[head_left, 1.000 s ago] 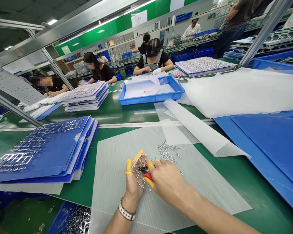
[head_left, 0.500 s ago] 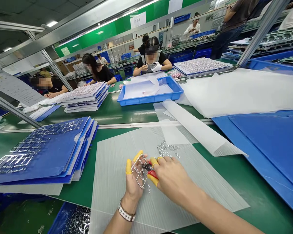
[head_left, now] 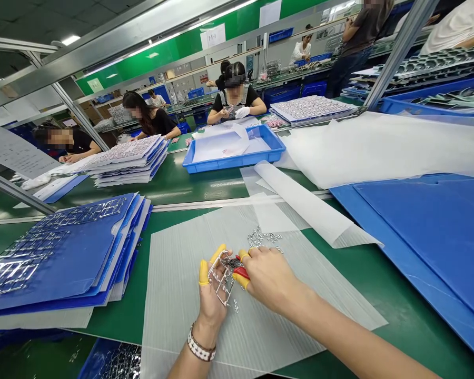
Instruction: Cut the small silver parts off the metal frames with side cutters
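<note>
Presently, the left hand [head_left: 212, 302] grips a silver sprue frame [head_left: 217, 289] lying over its palm. The right hand [head_left: 272, 275] grips red-handled pliers [head_left: 242, 272] (dark tips at the frame).

Looks bright around the right hand [head_left: 270, 276]. Shines from a ceiling lamp [head_left: 70, 40] high beyond the left hand [head_left: 212, 301], glaring off silvery frames [head_left: 10, 270] to its left. Stretches toward the outer edges.

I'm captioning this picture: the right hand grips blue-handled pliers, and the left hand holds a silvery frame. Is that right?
Not quite: the head view shows the pliers are red-handled. The right hand grips them; the left hand holds a silvery frame.
</note>
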The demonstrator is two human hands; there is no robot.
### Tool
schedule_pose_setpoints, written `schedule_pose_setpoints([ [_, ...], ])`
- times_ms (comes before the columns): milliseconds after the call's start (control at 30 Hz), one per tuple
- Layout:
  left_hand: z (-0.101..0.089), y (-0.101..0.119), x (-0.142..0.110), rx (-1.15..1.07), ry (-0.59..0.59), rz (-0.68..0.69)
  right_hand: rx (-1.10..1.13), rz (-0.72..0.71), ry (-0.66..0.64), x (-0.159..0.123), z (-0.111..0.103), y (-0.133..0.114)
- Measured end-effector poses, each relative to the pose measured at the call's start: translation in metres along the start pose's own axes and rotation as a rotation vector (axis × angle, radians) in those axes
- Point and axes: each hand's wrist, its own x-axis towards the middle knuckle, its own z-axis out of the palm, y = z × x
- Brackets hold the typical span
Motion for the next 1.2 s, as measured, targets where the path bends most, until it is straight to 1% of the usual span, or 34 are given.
schedule_pose_setpoints([
  [267, -0.001, -0.001, 0.002, 0.000, 0.000, 0.002, -0.026, -0.023, 0.005, 0.000, 0.003, -0.001],
  [433, -0.002, 0.009, 0.004, -0.079, -0.011, -0.008, -0.033, -0.001, 0.026, -0.002, 0.007, 0.002],
  [600, -0.002, 0.018, 0.007, -0.152, -0.026, 0.007, -0.030, 0.002, -0.003, -0.005, 0.013, 0.003],
  [833, 0.002, 0.016, 0.007, -0.145, -0.029, 0.030, -0.016, 0.001, -0.007, -0.003, 0.015, -0.001],
  [1067, 0.002, 0.016, 0.006, -0.113, 0.012, 0.047, 0.001, 0.027, -0.074, -0.002, 0.009, 0.000],
  [1200, 0.003, 0.015, 0.005, -0.088, 0.011, 0.064, 0.015, 0.025, -0.077, -0.001, 0.010, 0.000],
])
